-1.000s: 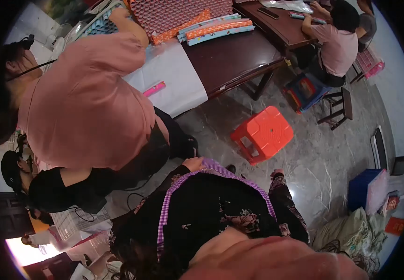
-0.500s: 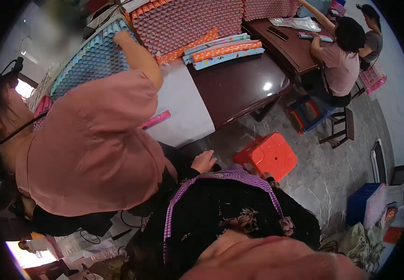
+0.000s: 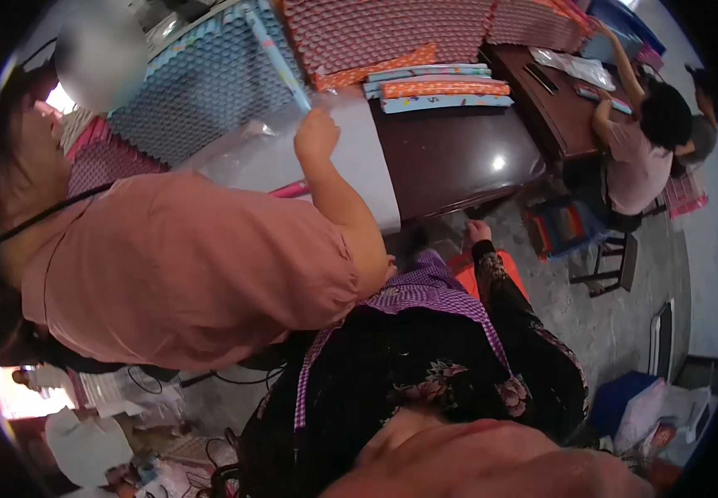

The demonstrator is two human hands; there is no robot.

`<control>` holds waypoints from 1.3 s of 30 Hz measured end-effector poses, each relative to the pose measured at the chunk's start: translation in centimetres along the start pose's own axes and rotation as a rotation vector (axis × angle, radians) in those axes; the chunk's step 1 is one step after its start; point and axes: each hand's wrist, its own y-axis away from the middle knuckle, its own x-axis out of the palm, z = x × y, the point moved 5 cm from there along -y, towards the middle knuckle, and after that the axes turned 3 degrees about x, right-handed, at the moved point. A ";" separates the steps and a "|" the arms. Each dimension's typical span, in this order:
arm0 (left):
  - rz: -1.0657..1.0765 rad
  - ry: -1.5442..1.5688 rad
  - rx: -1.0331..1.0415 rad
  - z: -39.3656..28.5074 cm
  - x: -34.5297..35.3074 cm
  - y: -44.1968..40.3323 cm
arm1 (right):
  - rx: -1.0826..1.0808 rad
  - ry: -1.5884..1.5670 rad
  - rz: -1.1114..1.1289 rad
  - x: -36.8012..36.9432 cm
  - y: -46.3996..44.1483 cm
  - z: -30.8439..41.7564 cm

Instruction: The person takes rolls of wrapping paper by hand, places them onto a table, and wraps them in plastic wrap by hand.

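My right hand (image 3: pixel 478 231) is out in front of me, near the front edge of the dark brown table (image 3: pixel 450 158). Its fingers look curled in, and nothing shows in them. Of my left hand (image 3: pixel 390 267) only a sliver appears beside the co-worker's elbow; the fingers are hidden. Below my right forearm is a red plastic stool (image 3: pixel 510 278), mostly covered by my sleeve and purple checked apron (image 3: pixel 429 286). Several patterned paper rolls (image 3: pixel 446 89), orange and light blue, lie on the table beyond my hands.
A co-worker in a pink top (image 3: pixel 184 274) fills the left side, holding a light-blue roll (image 3: pixel 276 54) over a white sheet (image 3: pixel 359 137). Big stacks of rolls (image 3: pixel 384 33) line the back. Other people sit at the right, near a blue stool (image 3: pixel 570 224).
The co-worker's arm has swung right with a blue roll drawn from the stack, covering most of my left hand. My right hand has moved from beside the red stool toward the table.
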 end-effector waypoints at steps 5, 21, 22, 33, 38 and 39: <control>-0.177 0.187 0.140 -2.2 0.5 -2.8 | -0.073 -0.493 0.355 8.0 -7.5 19.5; -0.274 0.072 -0.050 -9.0 1.3 -16.4 | -0.596 0.086 0.326 2.3 -18.6 13.3; -0.207 -0.017 -0.054 -9.7 1.7 -17.8 | -0.599 0.094 0.339 2.1 -18.7 13.2; -0.328 0.124 -0.029 -13.3 1.4 -22.3 | -0.878 0.075 0.378 1.4 -17.3 15.0; -0.361 0.219 -0.068 -13.3 1.1 -22.0 | -0.856 0.060 0.312 0.1 -16.8 16.5; -0.335 0.205 -0.054 -13.1 1.0 -21.9 | -0.870 0.075 0.297 0.1 -16.5 16.6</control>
